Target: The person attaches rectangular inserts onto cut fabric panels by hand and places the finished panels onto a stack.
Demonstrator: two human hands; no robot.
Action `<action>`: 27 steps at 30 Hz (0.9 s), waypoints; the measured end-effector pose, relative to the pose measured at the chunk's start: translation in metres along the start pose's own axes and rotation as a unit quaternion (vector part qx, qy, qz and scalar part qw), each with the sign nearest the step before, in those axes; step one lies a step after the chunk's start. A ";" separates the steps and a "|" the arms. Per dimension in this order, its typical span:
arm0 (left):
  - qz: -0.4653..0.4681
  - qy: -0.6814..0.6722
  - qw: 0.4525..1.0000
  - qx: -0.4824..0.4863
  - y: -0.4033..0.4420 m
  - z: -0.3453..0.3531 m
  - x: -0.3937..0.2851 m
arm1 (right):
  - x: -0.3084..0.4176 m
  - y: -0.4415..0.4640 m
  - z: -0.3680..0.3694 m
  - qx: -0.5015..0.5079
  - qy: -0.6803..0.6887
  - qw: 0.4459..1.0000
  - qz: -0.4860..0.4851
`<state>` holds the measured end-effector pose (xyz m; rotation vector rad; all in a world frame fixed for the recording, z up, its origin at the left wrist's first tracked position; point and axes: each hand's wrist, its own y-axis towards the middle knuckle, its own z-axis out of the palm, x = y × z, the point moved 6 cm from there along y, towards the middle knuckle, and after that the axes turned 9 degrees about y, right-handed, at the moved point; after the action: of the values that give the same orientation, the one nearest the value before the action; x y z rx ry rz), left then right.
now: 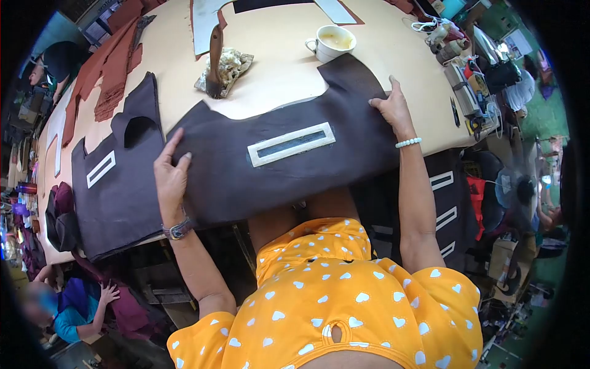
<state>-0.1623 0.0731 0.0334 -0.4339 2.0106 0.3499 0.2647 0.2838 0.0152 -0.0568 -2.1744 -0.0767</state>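
Note:
A dark brown leather panel (224, 178) lies across the near table edge, part of it hanging over my lap. On its face is a pale rectangular frame (253, 157) around a dark slot. My left hand (171, 175) holds the panel's left edge, thumb on top and some fingers hidden. At the right edge my right hand (396, 114) grips with its thumb over the leather, other fingers partly underneath. Beside my left hand rests a stack of similar dark panels (123, 203), the top one bearing a smaller pale frame (101, 169).
Beyond the panel stand a white cup (314, 50) of pale paste and a brush (215, 58) on a crusted block (236, 64). Reddish-brown pieces (117, 67) lie at far left. Tools and jars (458, 52) line the right edge. Another person (77, 317) works at lower left.

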 end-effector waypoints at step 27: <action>0.324 -0.128 0.677 0.648 -0.275 0.353 -0.177 | -0.291 -0.399 -0.468 -0.304 -0.394 0.774 0.392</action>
<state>0.3130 0.0037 0.0154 1.1825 1.5638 -0.6129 0.7856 -0.1533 0.0276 -1.6113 -2.6408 -0.3184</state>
